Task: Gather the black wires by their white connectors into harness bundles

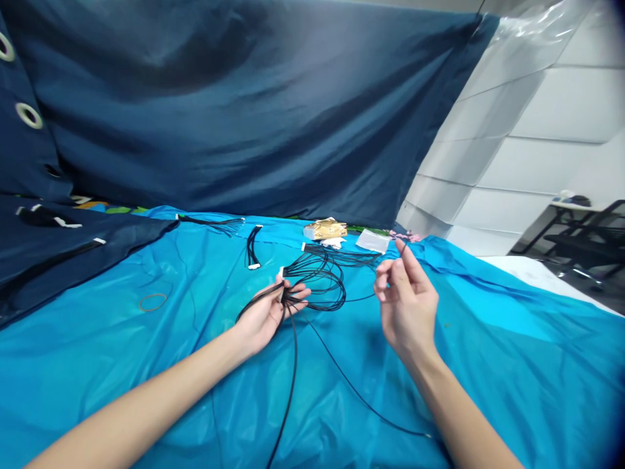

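Note:
My left hand [266, 312] is palm up and closed around a wire harness [322, 286], a bundle of thin black wires with white connectors near the fingers. Some wires loop out to the right of that hand, and others hang down over the sheet. One loose wire [351, 384] ends at the lower right with a small pale tip. Raised to the right, my right hand [407, 293] has thumb and index finger pinched on a thin black wire [361, 299] that runs across from the bundle. Its end is mostly hidden by the fingers.
More wire harnesses lie behind, one short [252, 247], one long [209, 223]. Others rest on dark cloth [146, 234] at left. A rubber band [152, 302], a gold packet [327, 229] and a clear bag [374, 241] lie on the blue sheet [122, 378]. A dark curtain [234, 117] hangs behind.

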`<state>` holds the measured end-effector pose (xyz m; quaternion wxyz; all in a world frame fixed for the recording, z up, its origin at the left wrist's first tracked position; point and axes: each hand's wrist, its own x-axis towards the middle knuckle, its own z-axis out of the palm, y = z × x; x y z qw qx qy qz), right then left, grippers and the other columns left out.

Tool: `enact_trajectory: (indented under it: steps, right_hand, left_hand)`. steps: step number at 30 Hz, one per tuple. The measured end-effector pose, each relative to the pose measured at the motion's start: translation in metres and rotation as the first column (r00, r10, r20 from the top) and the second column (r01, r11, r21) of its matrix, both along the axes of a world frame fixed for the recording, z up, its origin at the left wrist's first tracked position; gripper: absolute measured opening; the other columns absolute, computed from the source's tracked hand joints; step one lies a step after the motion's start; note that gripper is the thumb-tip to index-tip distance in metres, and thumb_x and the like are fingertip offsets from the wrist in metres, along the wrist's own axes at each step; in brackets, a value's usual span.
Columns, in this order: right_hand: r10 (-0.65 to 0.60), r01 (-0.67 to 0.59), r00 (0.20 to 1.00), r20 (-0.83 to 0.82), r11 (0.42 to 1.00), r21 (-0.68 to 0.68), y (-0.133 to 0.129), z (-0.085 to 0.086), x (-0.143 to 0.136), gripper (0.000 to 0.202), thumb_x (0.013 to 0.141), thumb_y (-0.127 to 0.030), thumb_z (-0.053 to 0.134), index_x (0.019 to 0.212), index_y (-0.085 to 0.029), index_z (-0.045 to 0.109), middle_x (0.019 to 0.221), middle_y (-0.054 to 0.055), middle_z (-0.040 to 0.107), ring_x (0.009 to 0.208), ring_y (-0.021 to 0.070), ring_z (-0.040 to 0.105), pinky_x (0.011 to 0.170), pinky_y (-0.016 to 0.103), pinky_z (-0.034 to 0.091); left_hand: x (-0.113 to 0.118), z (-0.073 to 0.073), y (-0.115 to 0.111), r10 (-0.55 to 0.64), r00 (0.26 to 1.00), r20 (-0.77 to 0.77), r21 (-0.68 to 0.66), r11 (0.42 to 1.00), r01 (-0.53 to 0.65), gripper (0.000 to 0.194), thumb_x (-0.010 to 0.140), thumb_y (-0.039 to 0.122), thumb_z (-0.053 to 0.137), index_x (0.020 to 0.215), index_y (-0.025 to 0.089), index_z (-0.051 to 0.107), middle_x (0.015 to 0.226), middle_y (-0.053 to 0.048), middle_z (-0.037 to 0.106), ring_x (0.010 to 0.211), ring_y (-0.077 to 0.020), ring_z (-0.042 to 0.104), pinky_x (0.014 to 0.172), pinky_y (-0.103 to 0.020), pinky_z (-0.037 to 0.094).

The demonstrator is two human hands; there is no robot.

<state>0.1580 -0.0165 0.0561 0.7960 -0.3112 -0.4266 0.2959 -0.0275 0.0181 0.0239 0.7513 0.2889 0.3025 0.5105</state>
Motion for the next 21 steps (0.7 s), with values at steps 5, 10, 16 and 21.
enact_trajectory:
  steps: [5, 10, 16, 21]
  right_hand:
    - [-0.400, 0.300, 0.773, 0.492, 0.914, 0.272, -0.006, -0.009, -0.005, 0.022, 0.078, -0.016, 0.057, 0.097, -0.026, 0.065, 0.077, 0.001, 0.060, 0.060, 0.0082, 0.052, 0.047, 0.020, 0.040]
    - [-0.482, 0.096, 0.433, 0.761, 0.865, 0.493, -0.009, -0.025, -0.020, 0.022, 0.076, -0.007, 0.058, 0.095, -0.016, 0.063, 0.077, 0.004, 0.062, 0.068, 0.0111, 0.055, 0.060, 0.024, 0.046]
    - [-0.457, 0.088, 0.345, 0.820, 0.886, 0.456, -0.005, -0.036, -0.027, 0.011, 0.078, -0.010, 0.055, 0.086, -0.015, 0.062, 0.070, 0.004, 0.060, 0.064, 0.0124, 0.051, 0.060, 0.027, 0.044]
    - [-0.456, 0.090, 0.338, 0.823, 0.886, 0.454, -0.005, -0.035, -0.026, 0.010, 0.079, -0.010, 0.054, 0.084, -0.014, 0.061, 0.069, 0.004, 0.059, 0.063, 0.0127, 0.050, 0.060, 0.027, 0.043]
  left_hand:
    - [0.003, 0.002, -0.006, -0.002, 1.000, -0.026, 0.005, 1.000, 0.002, 0.018, 0.084, 0.019, 0.043, 0.071, 0.012, 0.053, 0.085, -0.011, 0.066, 0.084, -0.0217, 0.064, 0.078, -0.037, 0.050]
    - [0.006, -0.002, -0.011, -0.059, 0.998, -0.001, 0.101, 0.993, 0.059, 0.012, 0.081, 0.021, 0.050, 0.074, 0.013, 0.056, 0.080, -0.007, 0.066, 0.082, -0.0211, 0.064, 0.079, -0.040, 0.049]
    - [0.009, -0.002, -0.017, -0.148, 0.988, -0.046, 0.168, 0.974, 0.154, 0.017, 0.081, 0.027, 0.050, 0.074, 0.013, 0.056, 0.078, -0.007, 0.065, 0.084, -0.0195, 0.062, 0.079, -0.038, 0.049]
    - [0.008, -0.001, -0.021, -0.163, 0.983, -0.086, 0.173, 0.969, 0.176, 0.020, 0.081, 0.030, 0.049, 0.073, 0.013, 0.055, 0.079, -0.007, 0.065, 0.085, -0.0198, 0.061, 0.077, -0.037, 0.049]
